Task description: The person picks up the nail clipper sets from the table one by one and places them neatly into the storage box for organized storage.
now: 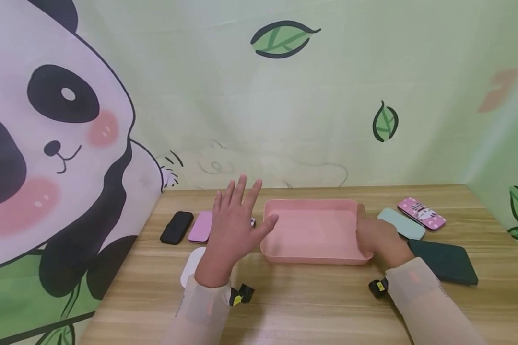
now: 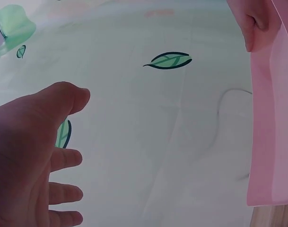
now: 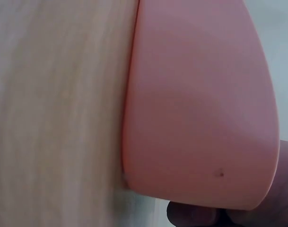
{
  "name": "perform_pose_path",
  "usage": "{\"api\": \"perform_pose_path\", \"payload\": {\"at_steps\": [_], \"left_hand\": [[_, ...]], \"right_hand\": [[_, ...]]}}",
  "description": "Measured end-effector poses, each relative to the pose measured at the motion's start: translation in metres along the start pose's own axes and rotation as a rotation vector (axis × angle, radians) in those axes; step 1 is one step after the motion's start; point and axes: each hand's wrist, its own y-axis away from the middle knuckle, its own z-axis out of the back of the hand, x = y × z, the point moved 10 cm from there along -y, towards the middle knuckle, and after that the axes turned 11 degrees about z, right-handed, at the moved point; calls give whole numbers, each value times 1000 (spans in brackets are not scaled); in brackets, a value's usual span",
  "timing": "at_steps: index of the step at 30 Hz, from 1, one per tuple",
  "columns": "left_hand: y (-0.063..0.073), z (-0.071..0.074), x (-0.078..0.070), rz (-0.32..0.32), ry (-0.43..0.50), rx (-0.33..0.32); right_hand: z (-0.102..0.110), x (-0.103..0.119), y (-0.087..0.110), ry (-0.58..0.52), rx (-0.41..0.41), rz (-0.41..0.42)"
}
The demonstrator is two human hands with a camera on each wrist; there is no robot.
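A pink rectangular tray (image 1: 312,232) lies on the wooden table in the head view. My right hand (image 1: 382,238) grips its right end wall, the fingers bent over the rim. In the right wrist view the tray's outer wall (image 3: 200,104) fills the middle, with part of that hand (image 3: 281,189) at the lower right corner. Left of the tray, my left hand (image 1: 237,225) is held up with its fingers spread and nothing in it. The left wrist view shows its thumb and fingertips apart from the tray (image 2: 264,132).
To the left lie a black case (image 1: 177,228), a purple case (image 1: 200,227) and a white rounded item (image 1: 192,266), partly behind my left hand. On the right are a mint case (image 1: 400,223), a pink patterned case (image 1: 422,213) and a dark green flat item (image 1: 446,261).
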Motion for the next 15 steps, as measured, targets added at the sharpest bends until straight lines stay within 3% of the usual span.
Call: {"api": "perform_pose_path", "payload": {"at_steps": [9,15], "left_hand": [[1,-7,-6,-16,-6,35],[0,-9,5,5,-26,32]], "right_hand": [[-5,-6,-2,-7,14,-27],[-8,-8,-6,-30,13,-25]]}}
